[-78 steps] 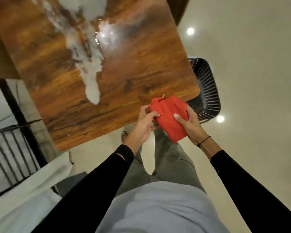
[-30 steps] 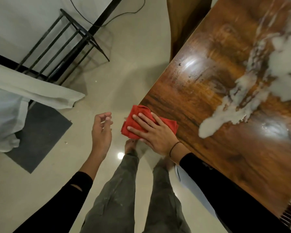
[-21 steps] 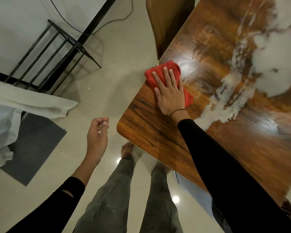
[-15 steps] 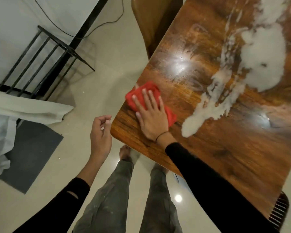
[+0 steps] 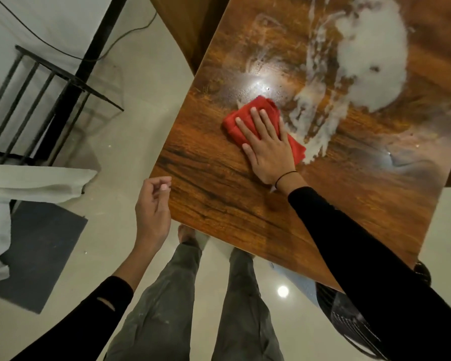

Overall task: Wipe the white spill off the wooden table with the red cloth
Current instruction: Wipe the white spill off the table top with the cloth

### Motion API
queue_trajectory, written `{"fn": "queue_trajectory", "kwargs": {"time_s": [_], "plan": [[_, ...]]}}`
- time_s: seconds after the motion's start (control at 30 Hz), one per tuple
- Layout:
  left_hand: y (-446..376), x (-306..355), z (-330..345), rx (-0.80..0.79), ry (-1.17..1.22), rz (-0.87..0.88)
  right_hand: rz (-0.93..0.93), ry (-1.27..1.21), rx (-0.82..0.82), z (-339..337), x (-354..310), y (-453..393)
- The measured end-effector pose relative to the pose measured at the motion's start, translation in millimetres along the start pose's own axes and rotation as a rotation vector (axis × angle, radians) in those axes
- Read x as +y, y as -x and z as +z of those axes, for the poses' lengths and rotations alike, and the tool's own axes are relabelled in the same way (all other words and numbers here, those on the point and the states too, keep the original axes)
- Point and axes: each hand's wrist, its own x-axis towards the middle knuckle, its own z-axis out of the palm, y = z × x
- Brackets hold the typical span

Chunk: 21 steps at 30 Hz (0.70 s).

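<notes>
Head view, looking down past trousered legs. Right hand (image 5: 267,149) flat on red cloth (image 5: 238,127), fingers straight and spread, palm pressing, nothing gripped. Cloth bunched, lying on wooden table (image 5: 219,194) toward its left side, its right edge touching the thin tail of white spill (image 5: 372,63). Bulk of spill farther up and to the right: one dense white patch with streaky runs trailing down toward the cloth. Left hand (image 5: 153,209) off the table just beside its near-left corner, fingers loosely curled, holding nothing.

Risks, judged from this layout:
- Smearing rather than lifting. Small cloth against a large patch; likely saturated early, then only dragging a white film across the wood. Hazy streaks already visible above the cloth.
- Pushing liquid off the edge. Strokes toward the left or near edge likely to send drips onto pale floor (image 5: 130,131) and bare feet below. Safer to gather inward.
- Cloth slipping out from under an open palm. No pinch on it; wet glossy surface, so a fast stroke could leave the cloth behind or let it unfold.
- Sleeve contact. Right forearm low over the table; a longer reach into the main patch could drag the black sleeve (image 5: 349,243) through the wet.
- Thickness of the spill not clear from here.
</notes>
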Motion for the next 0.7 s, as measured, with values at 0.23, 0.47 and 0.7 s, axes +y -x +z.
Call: {"fn": "queue_trajectory", "kwargs": {"time_s": [0.23, 0.47, 0.7], "plan": [[4, 17, 18, -0.032, -0.009, 0.039, 0.167, -0.075, 0.021, 9, -30, 69], [15, 22, 43, -0.077, -0.042, 0.050, -0.432, -0.037, -0.191, 36, -34, 180], [26, 30, 62, -0.116, -0.101, 0.038, -0.168, -0.040, -0.094, 1, 59, 109]]}}
